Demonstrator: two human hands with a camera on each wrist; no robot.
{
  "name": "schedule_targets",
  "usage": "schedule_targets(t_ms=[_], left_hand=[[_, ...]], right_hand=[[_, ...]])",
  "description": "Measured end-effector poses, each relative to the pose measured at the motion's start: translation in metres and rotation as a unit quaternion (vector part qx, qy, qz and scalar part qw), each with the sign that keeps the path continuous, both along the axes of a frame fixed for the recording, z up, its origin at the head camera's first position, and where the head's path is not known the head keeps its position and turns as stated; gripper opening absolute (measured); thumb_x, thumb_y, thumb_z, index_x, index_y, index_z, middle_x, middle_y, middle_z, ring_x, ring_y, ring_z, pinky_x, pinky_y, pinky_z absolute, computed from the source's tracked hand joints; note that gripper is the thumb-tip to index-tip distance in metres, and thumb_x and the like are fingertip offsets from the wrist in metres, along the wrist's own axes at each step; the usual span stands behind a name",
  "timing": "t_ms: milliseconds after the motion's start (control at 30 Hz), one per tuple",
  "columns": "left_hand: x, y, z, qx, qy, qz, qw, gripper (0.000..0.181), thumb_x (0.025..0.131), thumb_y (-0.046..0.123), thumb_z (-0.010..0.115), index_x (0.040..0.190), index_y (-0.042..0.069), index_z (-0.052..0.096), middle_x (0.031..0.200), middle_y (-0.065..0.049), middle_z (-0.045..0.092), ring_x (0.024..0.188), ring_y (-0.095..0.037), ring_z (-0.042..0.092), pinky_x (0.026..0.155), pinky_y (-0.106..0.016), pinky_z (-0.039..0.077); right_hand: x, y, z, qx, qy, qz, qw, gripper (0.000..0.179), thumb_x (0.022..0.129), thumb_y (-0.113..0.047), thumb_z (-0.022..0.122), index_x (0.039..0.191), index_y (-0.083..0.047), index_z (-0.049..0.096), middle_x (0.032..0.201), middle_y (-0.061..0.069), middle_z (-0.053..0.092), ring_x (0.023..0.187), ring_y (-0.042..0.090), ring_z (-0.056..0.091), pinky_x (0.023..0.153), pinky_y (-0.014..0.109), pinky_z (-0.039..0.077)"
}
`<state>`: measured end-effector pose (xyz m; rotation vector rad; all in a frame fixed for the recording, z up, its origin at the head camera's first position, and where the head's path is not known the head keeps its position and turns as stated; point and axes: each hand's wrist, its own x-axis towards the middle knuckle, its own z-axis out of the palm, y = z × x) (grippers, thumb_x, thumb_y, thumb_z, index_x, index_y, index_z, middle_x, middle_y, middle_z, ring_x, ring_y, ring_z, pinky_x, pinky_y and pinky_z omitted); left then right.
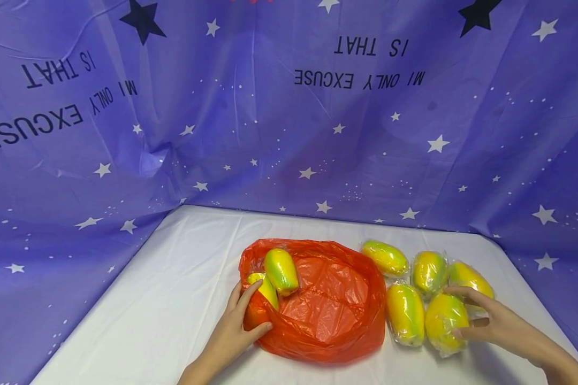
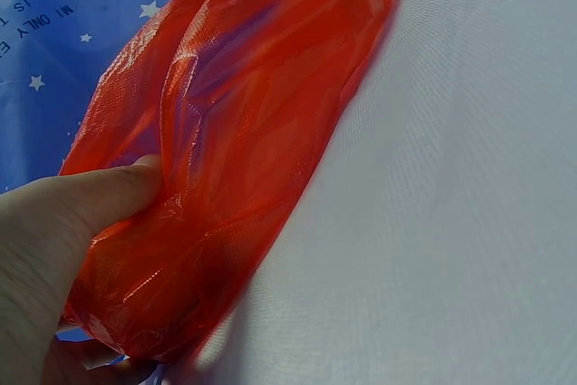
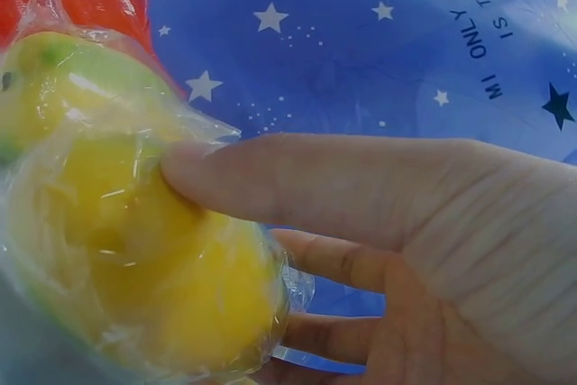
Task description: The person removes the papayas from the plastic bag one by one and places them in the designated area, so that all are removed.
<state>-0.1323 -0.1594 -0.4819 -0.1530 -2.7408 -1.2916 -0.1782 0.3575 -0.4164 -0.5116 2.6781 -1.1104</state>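
A red plastic bag (image 1: 334, 305) lies with its mouth spread wide on the white cloth. Inside, at its left end, are two yellow-green mangoes in clear wrap, the upper one (image 1: 281, 271) resting against the lower one (image 1: 265, 290). My left hand (image 1: 233, 326) grips the bag's left side, thumb on the near face; in the left wrist view its thumb (image 2: 122, 194) presses the red film. On the right, my right hand (image 1: 493, 323) holds a wrapped mango (image 1: 445, 321) between thumb and fingers. The right wrist view shows the thumb on this mango (image 3: 162, 268), its fingers partly hidden behind.
More wrapped mangoes sit right of the bag: one beside its rim (image 1: 404, 314), one behind (image 1: 385, 258), one in the middle (image 1: 430, 271) and one farther right (image 1: 471, 279). A purple star-printed cloth (image 1: 318, 133) hangs around the white tabletop (image 1: 139, 299).
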Motion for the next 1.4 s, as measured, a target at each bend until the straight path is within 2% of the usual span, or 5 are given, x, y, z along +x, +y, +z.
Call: schedule_targets(t_ms=[200, 833, 1100, 1267, 1400], left_hand=[[0.001, 0.0, 0.001, 0.003, -0.003, 0.0, 1.0, 0.083, 0.078, 0.053, 0.075, 0.148, 0.034, 0.036, 0.157, -0.023, 0.012, 0.133, -0.05, 0.031, 0.099, -0.067, 0.032], [0.0, 0.0, 0.002, -0.002, -0.004, 0.001, 1.0, 0.083, 0.078, 0.053, 0.075, 0.148, 0.034, 0.036, 0.157, -0.023, 0.013, 0.133, -0.049, 0.031, 0.1, -0.066, 0.032], [0.0, 0.0, 0.0, -0.003, -0.006, 0.001, 1.0, 0.083, 0.078, 0.054, 0.074, 0.148, 0.035, 0.035, 0.157, -0.024, 0.012, 0.133, -0.05, 0.032, 0.099, -0.067, 0.032], [0.0, 0.001, 0.001, -0.004, -0.007, 0.001, 1.0, 0.083, 0.078, 0.054, 0.074, 0.149, 0.036, 0.034, 0.156, -0.024, 0.013, 0.133, -0.05, 0.032, 0.099, -0.067, 0.032], [0.0, 0.0, 0.001, -0.008, -0.003, 0.002, 1.0, 0.083, 0.078, 0.054, 0.074, 0.149, 0.035, 0.034, 0.156, -0.024, 0.013, 0.133, -0.05, 0.031, 0.099, -0.067, 0.032]], right_hand=[[0.0, -0.001, -0.002, -0.004, 0.012, 0.007, 0.9999, 0.066, 0.082, -0.015, 0.077, 0.14, -0.01, 0.045, 0.134, -0.023, 0.035, 0.109, -0.016, 0.036, 0.074, 0.026, 0.052], [-0.001, -0.003, -0.008, 0.005, 0.024, 0.001, 0.9997, 0.068, 0.079, -0.015, 0.079, 0.138, -0.008, 0.047, 0.134, -0.016, 0.04, 0.107, -0.012, 0.039, 0.074, 0.027, 0.052], [0.0, -0.004, -0.009, 0.019, 0.044, -0.002, 0.9989, 0.071, 0.077, -0.017, 0.08, 0.139, -0.009, 0.046, 0.139, 0.009, 0.042, 0.108, -0.013, 0.037, 0.076, 0.036, 0.052], [0.002, -0.01, -0.004, 0.017, 0.04, -0.001, 0.999, 0.074, 0.076, -0.012, 0.08, 0.139, -0.002, 0.042, 0.142, 0.025, 0.035, 0.116, 0.031, 0.052, 0.076, 0.051, 0.053], [0.004, -0.016, 0.001, 0.037, 0.045, -0.011, 0.9983, 0.076, 0.074, -0.014, 0.082, 0.137, 0.0, 0.042, 0.141, 0.035, 0.03, 0.113, 0.059, 0.043, 0.075, 0.065, 0.048]])
